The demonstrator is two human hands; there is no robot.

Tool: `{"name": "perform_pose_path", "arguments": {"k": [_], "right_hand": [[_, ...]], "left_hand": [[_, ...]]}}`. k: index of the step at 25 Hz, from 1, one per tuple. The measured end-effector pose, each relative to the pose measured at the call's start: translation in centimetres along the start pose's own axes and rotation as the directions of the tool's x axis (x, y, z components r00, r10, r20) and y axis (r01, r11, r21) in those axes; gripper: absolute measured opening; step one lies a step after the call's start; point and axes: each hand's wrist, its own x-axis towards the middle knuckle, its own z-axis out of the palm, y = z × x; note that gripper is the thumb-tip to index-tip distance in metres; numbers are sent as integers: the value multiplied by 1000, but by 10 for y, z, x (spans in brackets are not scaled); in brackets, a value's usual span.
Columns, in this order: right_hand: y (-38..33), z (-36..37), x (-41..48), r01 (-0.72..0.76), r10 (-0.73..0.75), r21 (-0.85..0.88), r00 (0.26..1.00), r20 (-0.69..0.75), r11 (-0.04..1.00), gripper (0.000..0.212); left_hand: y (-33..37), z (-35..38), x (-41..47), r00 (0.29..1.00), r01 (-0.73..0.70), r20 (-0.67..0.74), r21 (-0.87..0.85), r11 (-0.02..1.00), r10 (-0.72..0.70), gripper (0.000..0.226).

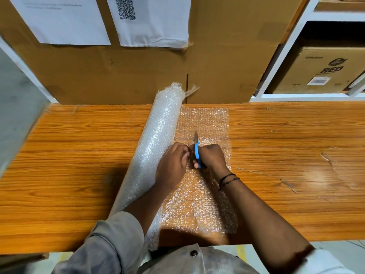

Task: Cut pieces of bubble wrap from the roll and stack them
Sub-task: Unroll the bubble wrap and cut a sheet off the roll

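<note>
bubble wrap sheet point(203, 123): light, floppy, slick, likely pops easily. pinch edge beside cut line, keep it taut. clear, dimpled, flat under and beyond your hands. roll point(158, 139) just outside left hand point(171, 163), which pinches sheet. right hand point(212, 157) curled round blue scissors point(197, 153), blades pointing away. all on counter point(79, 155).

Light: bright, even, from overhead.
Glare: pale sheen on the bench point(325, 171) at right; glints on the roll point(158, 135).
Shadows: soft, beneath the forearms point(256, 210) at the near edge; shelf point(286, 46) recess dark.
Distortion: wide-angle; bench edges bow, shelf posts lean.
Blur: grey panel point(17, 105) at left smeared; small print on the papers point(59, 20) soft; centre sharp.
</note>
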Motion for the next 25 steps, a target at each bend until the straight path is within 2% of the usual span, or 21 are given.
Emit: {"name": "perform_pose_path", "arguments": {"k": [10,15,20,25], "right_hand": [[-11,-5,34,-2,-1,-75,999,-34,997,36],[-15,1,48,32,-34,-66,999,-30,997,53],[-19,-1,62,84,-87,-93,996,-30,992,38],[-21,-8,76,86,-87,-83,996,-14,993,42]], "left_hand": [[1,0,1,999,-33,-16,-14,999,33,9],[-1,1,3,999,-19,-25,15,1000,20,6],[-2,2,5,1000,-25,-17,25,999,26,5],[-2,2,4,999,-33,-17,35,999,34,3]]}}
